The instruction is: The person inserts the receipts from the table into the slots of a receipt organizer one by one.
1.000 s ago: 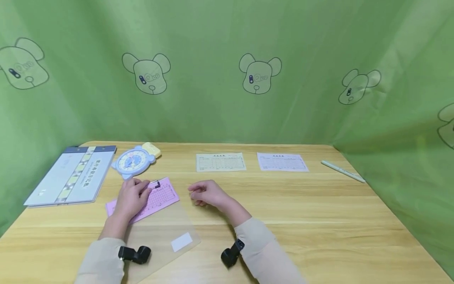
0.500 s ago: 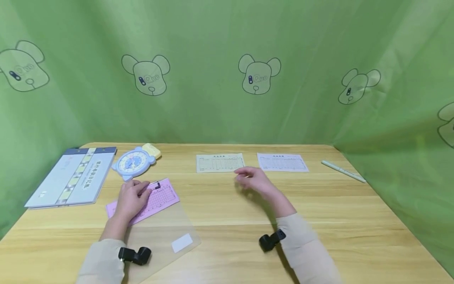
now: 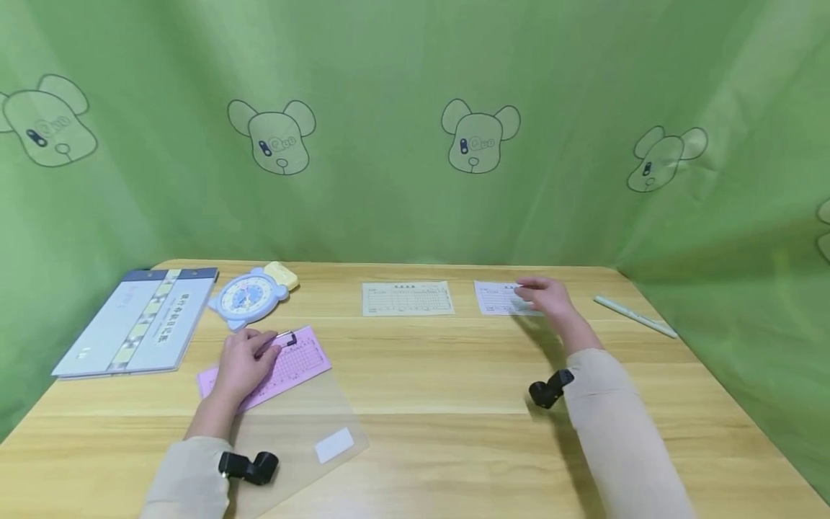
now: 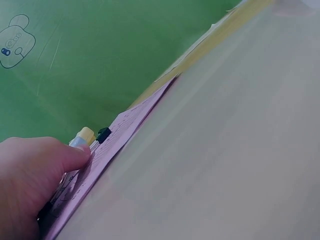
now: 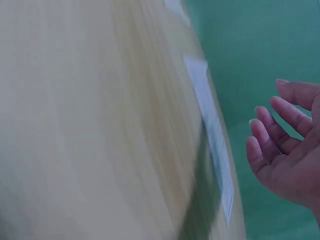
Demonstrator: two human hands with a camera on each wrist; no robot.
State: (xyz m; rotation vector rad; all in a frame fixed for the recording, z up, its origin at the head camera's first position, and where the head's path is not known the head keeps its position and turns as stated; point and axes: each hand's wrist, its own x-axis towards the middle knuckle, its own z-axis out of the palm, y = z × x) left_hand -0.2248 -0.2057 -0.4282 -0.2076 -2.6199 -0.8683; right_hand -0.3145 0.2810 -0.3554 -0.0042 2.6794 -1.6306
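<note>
From my remote post I record a pink slip [image 3: 298, 366] at front left of centre, lying askew over the upper end of a translucent folder [image 3: 295, 432]. It is thin paper printed with a fine grid; the small print along its edges is too fine for me to read. A slim metal clip [image 3: 288, 339] with black ends lies across it. The left hand [image 3: 245, 364] pinches this clip, thumb against the bar and fingers bent over it. The folder is smooth plastic sheet and bears a plain white rectangular label [image 3: 333, 445].

The right hand [image 3: 547, 299] hangs above the right end of a pale lavender slip [image 3: 496, 299], apart from it, fingers loosely bent and spread. That slip and the pale green slip [image 3: 407, 299] beside it carry headed, ruled tables; I cannot decipher the headings.

At far left lies a flat, white-covered book [image 3: 119, 324], dark blue along its top edge, with a patterned band and sideways Chinese characters too soft to transcribe. Near it are a light-blue, eared dial [image 3: 246, 297] and a pale yellow block [image 3: 282, 275]. A slender pale green pen [image 3: 635, 317] lies at far right. The table [image 3: 421, 389] shows wood grain; the green curtain [image 3: 376, 194] behind bears outlined bear heads.
</note>
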